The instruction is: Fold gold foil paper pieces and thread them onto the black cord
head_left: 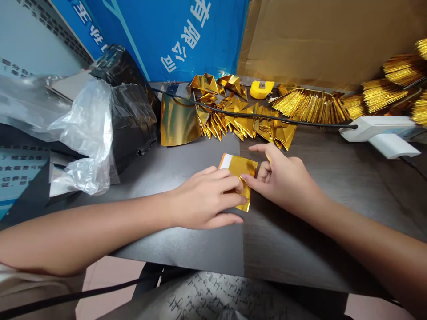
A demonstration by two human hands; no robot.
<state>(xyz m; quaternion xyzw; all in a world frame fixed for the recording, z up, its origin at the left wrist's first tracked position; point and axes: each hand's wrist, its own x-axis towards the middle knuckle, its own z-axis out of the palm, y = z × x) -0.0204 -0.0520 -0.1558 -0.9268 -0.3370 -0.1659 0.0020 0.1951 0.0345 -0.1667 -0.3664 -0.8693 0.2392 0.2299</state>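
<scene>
A small piece of gold foil paper [251, 166] with a white and orange strip at its upper left lies on the dark table. My left hand [207, 198] rests over its left part, palm down, fingers spread and pressing on the sheet; its fingers hide much of the paper. At the right edge of the foil is my right hand [283, 175], its thumb tip touching the sheet. The index finger points out away from the thumb, and the other fingers are curled in. Behind both hands lie folded gold foil pieces [247, 118] in a heap.
A curved gold sheet [180, 120], a yellow tape measure [262, 90] and a gold fringed bundle [310, 106] stand at the back. A black cable [240, 114] crosses to a white power strip [380, 129]. Plastic wrap [88, 133] and a black-wrapped package [131, 115] are left.
</scene>
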